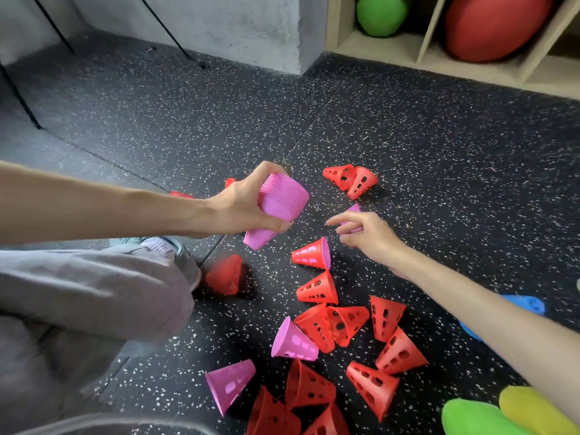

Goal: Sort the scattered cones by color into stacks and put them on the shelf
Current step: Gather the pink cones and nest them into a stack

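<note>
Left hand (pixel 243 204) clamped round pink stack (pixel 279 204), held tilted above floor (pixel 439 136). Right hand (pixel 365 233) over lone pink cone (pixel 354 211), fingers bent toward it; real grip or not, cannot tell. Red cones (pixel 386 313) scattered on floor below hands, two pink cones (pixel 293 342) among them. Two more red cones (pixel 351 178) lie further off. Shelf (pixel 423 48) top right, holding green ball (pixel 379 14) and red ball (pixel 492 23).

Both forearms are bare, with no sleeves visible, and the left hand (pixel 241 208) and right hand (pixel 367 233) have no gloves. The legs are in loose grey trousers (pixel 94 287). One shoe (pixel 175 249) seems pale grey-green, but it is blurred.
</note>
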`<state>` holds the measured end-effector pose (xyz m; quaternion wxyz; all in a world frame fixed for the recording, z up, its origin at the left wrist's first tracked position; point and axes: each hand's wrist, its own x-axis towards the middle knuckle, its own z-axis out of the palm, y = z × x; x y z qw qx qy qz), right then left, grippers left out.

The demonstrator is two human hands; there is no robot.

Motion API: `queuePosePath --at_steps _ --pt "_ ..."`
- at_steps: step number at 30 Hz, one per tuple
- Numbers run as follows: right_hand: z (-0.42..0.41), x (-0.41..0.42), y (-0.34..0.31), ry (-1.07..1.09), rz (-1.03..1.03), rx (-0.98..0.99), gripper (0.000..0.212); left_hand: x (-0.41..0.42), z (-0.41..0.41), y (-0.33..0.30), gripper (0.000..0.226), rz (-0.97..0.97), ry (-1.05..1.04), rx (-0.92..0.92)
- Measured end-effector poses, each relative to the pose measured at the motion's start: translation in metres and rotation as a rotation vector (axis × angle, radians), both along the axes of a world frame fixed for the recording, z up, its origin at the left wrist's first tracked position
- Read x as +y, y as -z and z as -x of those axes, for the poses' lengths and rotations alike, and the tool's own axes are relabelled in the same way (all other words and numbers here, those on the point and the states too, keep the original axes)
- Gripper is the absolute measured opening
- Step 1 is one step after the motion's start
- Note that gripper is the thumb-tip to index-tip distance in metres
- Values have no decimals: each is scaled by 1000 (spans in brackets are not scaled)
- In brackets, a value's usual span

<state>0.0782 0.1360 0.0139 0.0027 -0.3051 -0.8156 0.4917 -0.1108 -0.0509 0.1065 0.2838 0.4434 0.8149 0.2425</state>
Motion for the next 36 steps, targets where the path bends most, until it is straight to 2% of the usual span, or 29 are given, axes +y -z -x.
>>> queuePosePath --at_steps 4,9,12,15,19,21,23,24,32,36 --pt "-4 -10 41 1 128 -66 47 0 0 12 81 40 6 -20" --pt "-4 -7 69 -29 193 1 48 8 -9 19 85 89 44 1" --pt "2 -7 74 45 182 66 39 13 -13 20 84 101 66 -27" --pt "6 -17 77 97 214 36 30 16 -17 21 84 110 70 -22" --pt "11 -38 86 153 134 -75 42 17 -19 22 81 127 83 12" --pt "15 -45 83 186 61 -72 32 16 -18 23 81 137 91 30" --pt "16 -47 80 174 -26 -71 13 15 -18 24 81 135 94 39" --pt "16 -47 77 171 -45 -65 13 14 -18 24 80 126 95 40" --pt "3 -30 59 253 -19 -34 16 7 -20 30 78 90 144 65" --pt "0 -23 46 408 -13 66 12 6 -21 27 79 89 190 96"
